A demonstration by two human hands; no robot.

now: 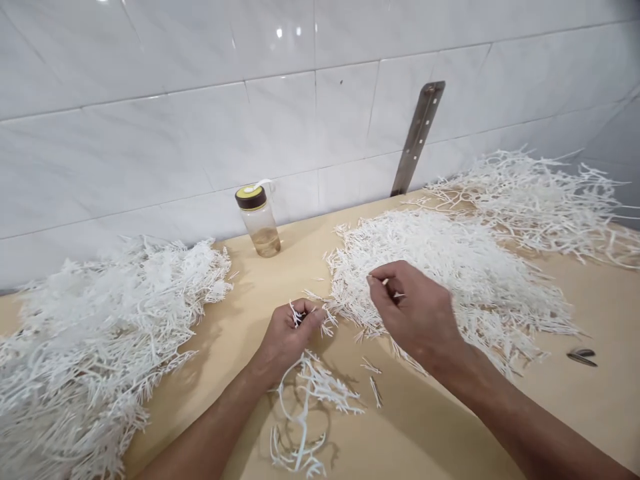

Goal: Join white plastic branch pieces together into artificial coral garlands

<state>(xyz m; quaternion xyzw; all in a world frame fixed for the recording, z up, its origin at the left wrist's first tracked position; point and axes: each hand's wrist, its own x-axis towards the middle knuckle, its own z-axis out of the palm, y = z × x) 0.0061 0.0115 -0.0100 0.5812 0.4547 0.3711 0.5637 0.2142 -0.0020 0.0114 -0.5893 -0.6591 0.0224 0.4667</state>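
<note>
My left hand [289,337] is closed in a pinch on a small white branched plastic sprig [327,321], whose forked tips stick out past the fingers. Over the edge of a big heap of short white sprigs [415,247], my right hand [419,310] has thumb and forefinger pressed together; whatever they hold, if anything, is too small to make out. Below my left hand lies a larger white branching plastic frame [303,421] with thin curved stems and forked ends. A couple of loose sprigs [375,392] rest on the tabletop between my forearms.
A second heap of white branched pieces [100,333] covers the table's left side. Longer white stems [545,200] are piled at the far right. A lidded bottle [263,227] stands near the tiled wall, where a metal strip [419,137] leans. Small dark snips [583,357] lie at right.
</note>
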